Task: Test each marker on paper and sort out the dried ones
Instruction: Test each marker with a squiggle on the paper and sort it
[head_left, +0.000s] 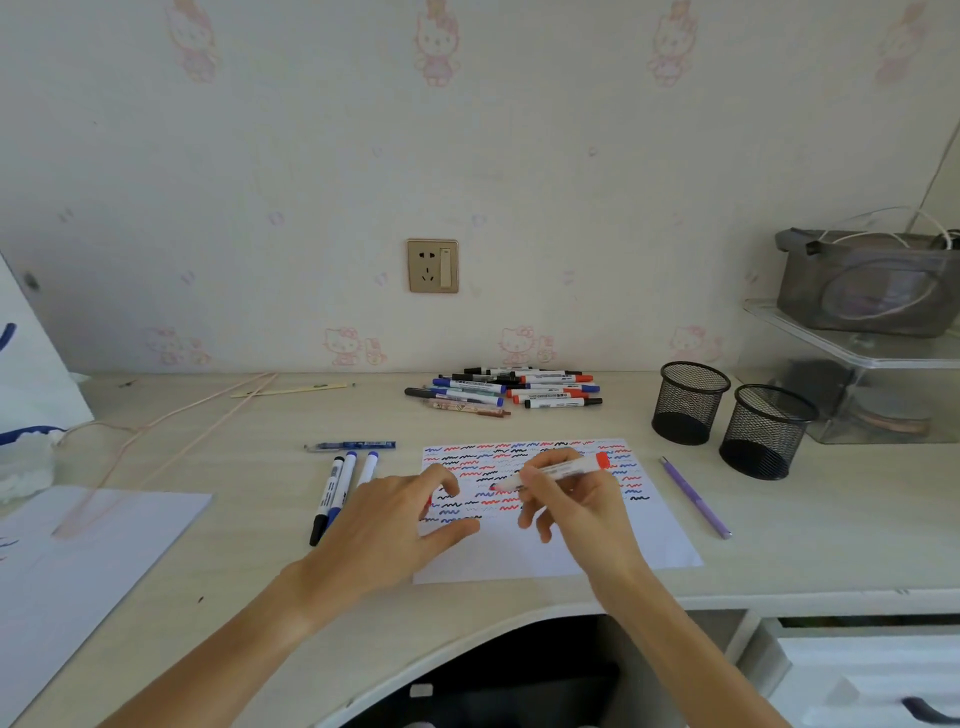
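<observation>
Pale desk (571, 421), red marker (561, 472) in right hand (571, 499), tip on paper (649, 540).

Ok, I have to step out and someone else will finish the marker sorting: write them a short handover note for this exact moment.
Right hand holds a red marker, tip on the test paper.
Left hand rests open on the paper's left edge.
Done: many red, blue and black squiggles fill the sheet's upper part; three markers lie left of it.
Left: the pile of markers behind the paper. Both mesh cups look empty.
</observation>
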